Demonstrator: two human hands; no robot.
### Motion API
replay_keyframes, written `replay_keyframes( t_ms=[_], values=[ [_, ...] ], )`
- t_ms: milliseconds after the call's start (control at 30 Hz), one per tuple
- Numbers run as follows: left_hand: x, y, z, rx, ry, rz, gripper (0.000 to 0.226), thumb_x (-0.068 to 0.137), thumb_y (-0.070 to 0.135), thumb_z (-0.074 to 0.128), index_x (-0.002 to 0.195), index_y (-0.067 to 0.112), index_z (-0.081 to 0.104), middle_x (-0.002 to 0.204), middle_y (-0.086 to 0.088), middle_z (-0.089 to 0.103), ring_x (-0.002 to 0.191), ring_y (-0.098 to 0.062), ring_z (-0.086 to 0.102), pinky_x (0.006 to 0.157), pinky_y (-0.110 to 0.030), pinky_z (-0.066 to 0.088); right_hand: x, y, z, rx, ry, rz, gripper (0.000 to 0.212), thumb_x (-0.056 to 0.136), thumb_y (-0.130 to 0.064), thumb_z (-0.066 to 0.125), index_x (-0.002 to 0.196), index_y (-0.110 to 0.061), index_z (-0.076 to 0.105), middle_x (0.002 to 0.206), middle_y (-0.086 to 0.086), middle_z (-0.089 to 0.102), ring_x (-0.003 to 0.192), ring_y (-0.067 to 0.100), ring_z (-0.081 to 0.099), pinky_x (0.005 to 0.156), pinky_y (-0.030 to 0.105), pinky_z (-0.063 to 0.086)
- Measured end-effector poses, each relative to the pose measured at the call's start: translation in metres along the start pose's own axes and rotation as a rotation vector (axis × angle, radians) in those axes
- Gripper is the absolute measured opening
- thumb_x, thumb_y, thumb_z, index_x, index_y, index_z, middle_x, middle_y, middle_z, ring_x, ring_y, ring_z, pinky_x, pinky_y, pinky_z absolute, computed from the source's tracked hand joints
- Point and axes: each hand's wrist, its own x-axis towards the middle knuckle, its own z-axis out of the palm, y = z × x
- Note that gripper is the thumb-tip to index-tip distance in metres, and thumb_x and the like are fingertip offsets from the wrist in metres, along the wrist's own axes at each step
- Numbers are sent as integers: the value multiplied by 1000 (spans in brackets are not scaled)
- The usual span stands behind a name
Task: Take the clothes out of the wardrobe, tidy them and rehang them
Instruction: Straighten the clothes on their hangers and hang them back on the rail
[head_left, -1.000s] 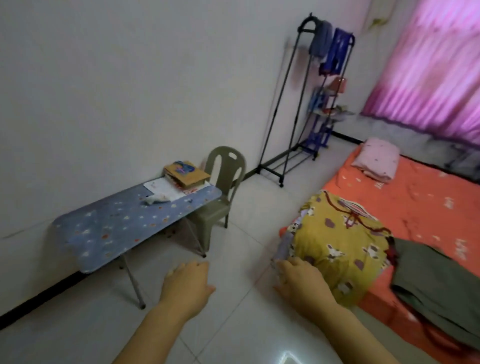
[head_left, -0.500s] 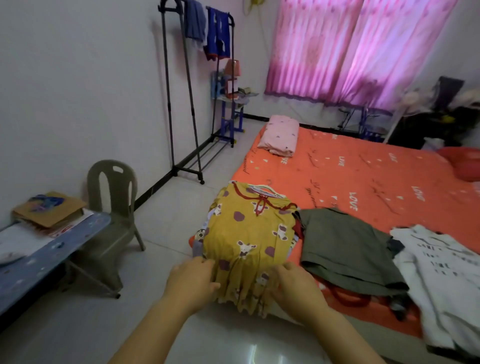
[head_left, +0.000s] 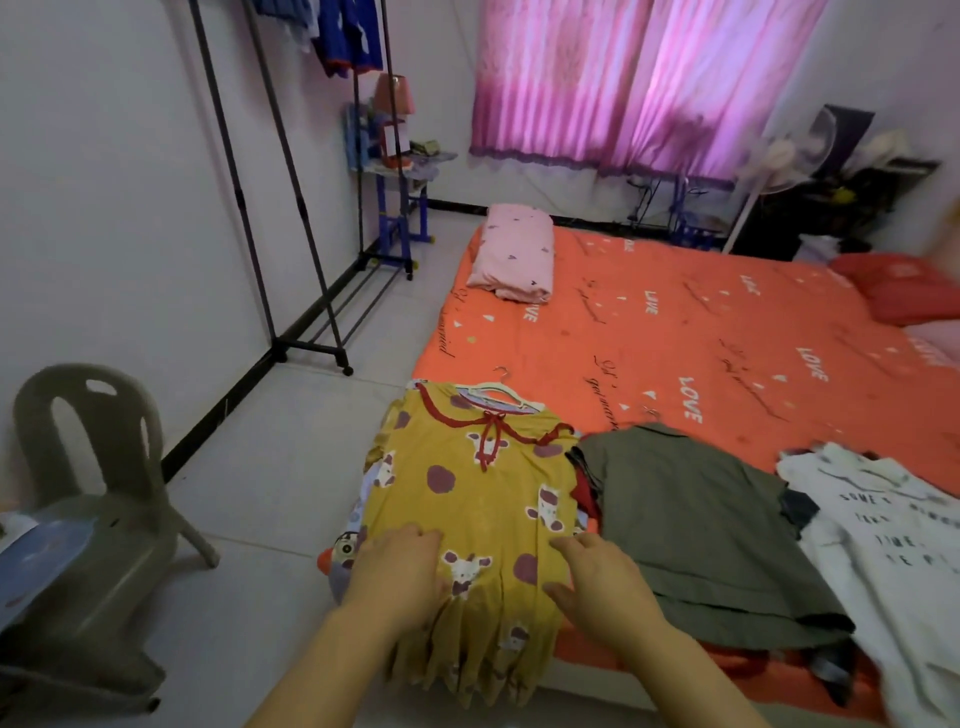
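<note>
a: where's the yellow dress (head_left: 483, 499)?
b: lying flat on the near left corner of the bed (head_left: 701, 332), neckline away from the person. its hem hangs over the bed's edge towards the floor (head_left: 291, 467). a white hanger (head_left: 493, 391) sits in the neck, hook pointing up the bed.
a: and the hands?
b: both are on the lower part of the dress, palms down. the left hand (head_left: 397, 571) lies on the dress's left side, its fingers (head_left: 410, 538) close together and flat on the cloth. the right hand (head_left: 605, 584) lies on the right side, its fingers (head_left: 582, 545) a little spread and the thumb stretched towards the left hand. i see no pinch from either one. the cloth is gathered in pleats between and below them.
a: anything under the dress?
b: some printed clothes (head_left: 343, 551) peek out at its left edge; i can't tell what they are.
a: what else is on the bed?
b: an olive green garment (head_left: 691, 519) just right of the dress, touching it. then a white t-shirt (head_left: 893, 545) with dark lettering. a pink pillow (head_left: 514, 254) is at the far left corner.
a: and the room?
b: a black clothes rack (head_left: 291, 208) stands by the left wall (head_left: 104, 208) with blue garments (head_left: 348, 36) at its top. a grey plastic chair (head_left: 104, 467) is near left, next to a blue-covered worktop (head_left: 36, 561). pink curtains (head_left: 623, 78) hang behind the bed.
</note>
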Motion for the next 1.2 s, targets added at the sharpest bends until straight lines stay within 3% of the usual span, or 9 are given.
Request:
replay_keyframes(
  t_ms=[333,733,933,1200],
  values=[
    [139,-47,-43,-14,13,126,49,91,44,51,135,24,41,131,4,50,117,-19,48,93,-32,39,123,-13,-25,40,-13,92,53,93,-41,50,142,-26,36,135,0,46,119,18,48,96,32,42],
    [303,-65,-49,-14,-84,70,49,92,45,48,135,21,42,130,0,51,118,-21,48,95,-34,39,310,30,-17,83,-125,39,52,93,-41,52,139,-23,40,136,3,47,122,21,47,99,34,42],
    [407,-51,-24,-58,-112,32,50,92,45,49,136,22,41,132,2,51,119,-18,48,97,-33,41,432,72,8,125,-214,36,42,93,-36,51,131,-18,49,123,5,55,110,23,53,90,36,48],
    [525,-46,45,-169,-183,-22,52,93,45,47,139,23,38,136,3,47,122,-17,45,99,-31,38,590,128,84,163,-298,54,37,90,-21,52,126,-11,52,121,15,51,113,34,50,91,38,43]
  ],
)
